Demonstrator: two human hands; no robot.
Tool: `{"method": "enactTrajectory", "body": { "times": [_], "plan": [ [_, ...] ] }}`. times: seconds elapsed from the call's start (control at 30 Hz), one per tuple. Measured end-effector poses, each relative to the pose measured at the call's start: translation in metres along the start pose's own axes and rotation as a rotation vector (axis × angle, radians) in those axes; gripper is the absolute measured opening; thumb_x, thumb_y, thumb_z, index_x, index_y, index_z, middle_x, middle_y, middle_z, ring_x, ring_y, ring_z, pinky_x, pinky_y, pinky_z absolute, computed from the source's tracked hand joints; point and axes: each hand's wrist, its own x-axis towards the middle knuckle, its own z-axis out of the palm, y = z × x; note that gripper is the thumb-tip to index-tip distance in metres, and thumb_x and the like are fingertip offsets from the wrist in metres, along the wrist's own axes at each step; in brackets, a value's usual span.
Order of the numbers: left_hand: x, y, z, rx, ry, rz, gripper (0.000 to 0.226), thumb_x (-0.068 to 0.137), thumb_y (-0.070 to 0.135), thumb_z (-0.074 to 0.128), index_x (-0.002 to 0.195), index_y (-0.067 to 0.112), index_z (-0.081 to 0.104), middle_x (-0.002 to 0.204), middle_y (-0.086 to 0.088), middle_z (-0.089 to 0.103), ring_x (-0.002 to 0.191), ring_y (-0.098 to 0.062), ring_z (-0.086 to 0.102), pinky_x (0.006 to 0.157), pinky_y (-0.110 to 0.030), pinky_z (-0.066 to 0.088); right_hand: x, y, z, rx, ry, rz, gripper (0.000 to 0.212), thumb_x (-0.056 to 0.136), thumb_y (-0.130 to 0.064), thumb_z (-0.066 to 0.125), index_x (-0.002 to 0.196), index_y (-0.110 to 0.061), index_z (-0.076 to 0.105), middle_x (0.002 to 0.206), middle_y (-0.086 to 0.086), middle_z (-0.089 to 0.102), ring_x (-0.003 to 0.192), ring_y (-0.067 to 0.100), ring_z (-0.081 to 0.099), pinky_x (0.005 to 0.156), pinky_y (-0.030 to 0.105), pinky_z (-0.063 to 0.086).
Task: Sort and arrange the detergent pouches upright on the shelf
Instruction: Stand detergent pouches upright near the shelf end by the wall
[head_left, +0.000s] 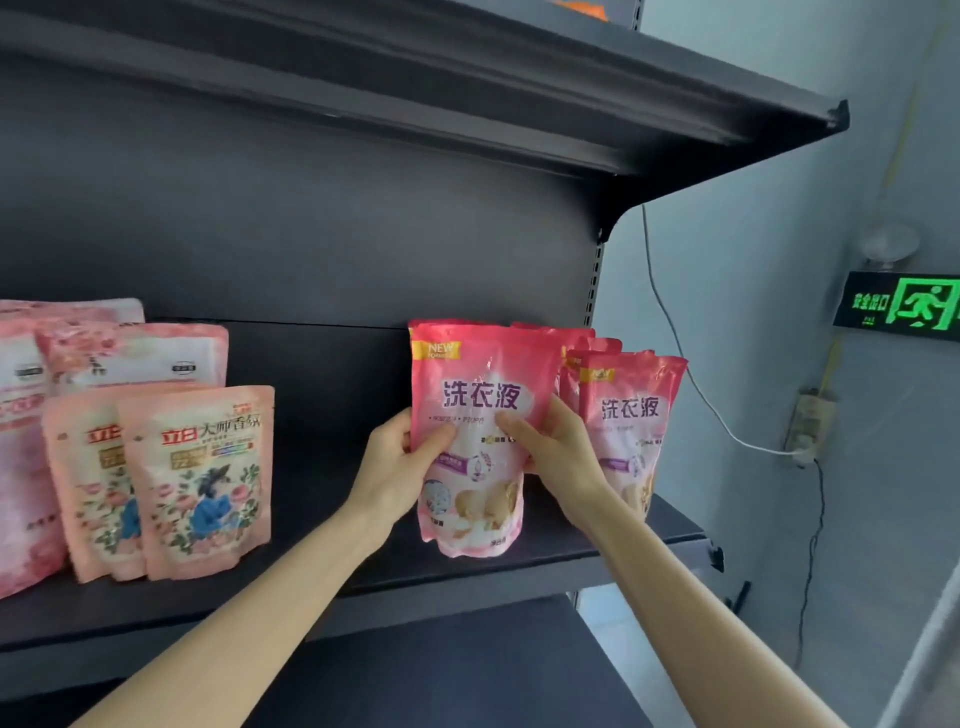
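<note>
Both hands are on one red pouch (478, 415), front-centre of the mid shelf (332, 519), right half. L hand (397, 457) grips the pouch's left edge: thumb across the front, fingers wrapped behind. R hand (556, 447) grips the right edge the same way, thumb on the front, fingers out of sight behind. Neither hand is open.

The pouch is upright, label toward cam, white-on-red Chinese text, yellow "NEW" tag top left. Its bottom sits low near the shelf's front edge; can't tell if it's resting on the board or just off it.

Just right of it, touching or nearly so, is a 2nd red pouch (628, 415), same label, upright, partly hidden by the R wrist. More red pouch tops (592, 338) show behind and between those two, stacked toward the back; count unclear.

Left end of the shelf, well apart from the red group, there are two peach pouches (208, 478) with a floral print and blue figure. They stand upright and overlap, the right one in front. Behind them is a pale pink pouch (135, 353), with more pink packs (21, 467) at the far left, cut by the frame edge.

A bare stretch of dark shelf lies between the groups. Upper shelf (467, 104) is overhead. On the wall to the right are a green exit sign (904, 306), a white cable (675, 343) and a socket (810, 421).
</note>
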Motion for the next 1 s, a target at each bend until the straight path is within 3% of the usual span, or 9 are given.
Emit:
{"method": "enactTrajectory", "body": {
  "times": [0.2, 0.3, 0.4, 0.57, 0.7, 0.8, 0.9, 1.0],
  "plan": [
    [0.035, -0.026, 0.022, 0.054, 0.118, 0.002, 0.013, 0.091, 0.016, 0.059, 0.099, 0.026, 0.063, 0.092, 0.006, 0.071, 0.082, -0.003, 0.069, 0.061, -0.017, 0.053, 0.052, 0.035, -0.018, 0.014, -0.108, 0.004, 0.019, 0.09, -0.007, 0.062, 0.108, -0.012, 0.058, 0.103, 0.005, 0.07, 0.091, 0.017, 0.07, 0.075, 0.032, 0.059],
    [0.044, -0.039, 0.025, 0.106, 0.143, -0.003, 0.015, 0.091, 0.019, 0.058, 0.104, 0.026, 0.063, 0.097, 0.007, 0.071, 0.089, -0.006, 0.068, 0.069, -0.022, 0.055, 0.065, 0.049, -0.022, 0.029, -0.125, -0.009, 0.02, 0.09, -0.004, 0.06, 0.107, -0.014, 0.056, 0.098, 0.0, 0.069, 0.084, 0.007, 0.068, 0.068, 0.021, 0.056],
    [0.047, -0.049, 0.029, 0.075, 0.156, -0.022, 0.02, 0.091, 0.023, 0.058, 0.111, 0.022, 0.061, 0.102, 0.004, 0.071, 0.094, -0.01, 0.068, 0.077, -0.029, 0.056, 0.072, 0.06, -0.023, 0.05, -0.158, -0.002, 0.022, 0.09, -0.004, 0.059, 0.109, -0.014, 0.054, 0.097, -0.001, 0.067, 0.081, 0.002, 0.067, 0.067, 0.018, 0.055],
    [0.031, -0.068, 0.02, 0.05, 0.082, -0.152, 0.038, 0.084, 0.021, 0.068, 0.12, 0.02, 0.056, 0.113, 0.004, 0.068, 0.105, -0.011, 0.065, 0.085, -0.03, 0.054, 0.068, 0.073, -0.027, -0.038, -0.197, 0.029, 0.026, 0.087, -0.013, 0.066, 0.108, -0.011, 0.05, 0.099, 0.001, 0.066, 0.09, 0.013, 0.067, 0.073, 0.024, 0.057],
    [0.024, -0.074, 0.008, 0.214, -0.049, -0.208, 0.06, 0.071, 0.01, 0.08, 0.123, 0.023, 0.053, 0.115, 0.007, 0.067, 0.106, -0.007, 0.063, 0.089, -0.029, 0.053, 0.058, 0.079, -0.034, -0.082, -0.265, 0.064, 0.04, 0.081, -0.013, 0.074, 0.112, -0.008, 0.049, 0.093, -0.006, 0.065, 0.07, -0.002, 0.068, 0.06, 0.015, 0.053],
    [0.03, -0.075, 0.009, 0.3, -0.04, -0.175, 0.064, 0.068, 0.009, 0.082, 0.122, 0.024, 0.052, 0.111, 0.008, 0.067, 0.103, -0.007, 0.064, 0.084, -0.026, 0.055, 0.063, 0.08, -0.033, -0.141, -0.237, 0.051, 0.044, 0.078, -0.012, 0.076, 0.113, -0.007, 0.049, 0.092, -0.006, 0.066, 0.066, 0.0, 0.067, 0.061, 0.018, 0.055],
    [0.037, -0.082, 0.01, 0.332, -0.015, -0.147, 0.064, 0.067, 0.011, 0.083, 0.122, 0.024, 0.053, 0.111, 0.007, 0.067, 0.103, -0.011, 0.063, 0.087, -0.032, 0.055, 0.068, 0.082, -0.03, -0.191, -0.197, 0.041, 0.044, 0.077, -0.012, 0.077, 0.111, -0.006, 0.049, 0.091, -0.006, 0.065, 0.069, 0.005, 0.066, 0.066, 0.023, 0.057],
    [0.044, -0.088, 0.011, 0.366, 0.02, -0.137, 0.067, 0.066, 0.016, 0.085, 0.123, 0.023, 0.051, 0.113, 0.005, 0.065, 0.105, -0.013, 0.062, 0.09, -0.039, 0.054, 0.075, 0.082, -0.027, -0.196, -0.178, 0.046, 0.045, 0.077, -0.011, 0.077, 0.111, -0.009, 0.048, 0.093, -0.007, 0.063, 0.075, 0.005, 0.064, 0.065, 0.019, 0.055]
  ]
}}
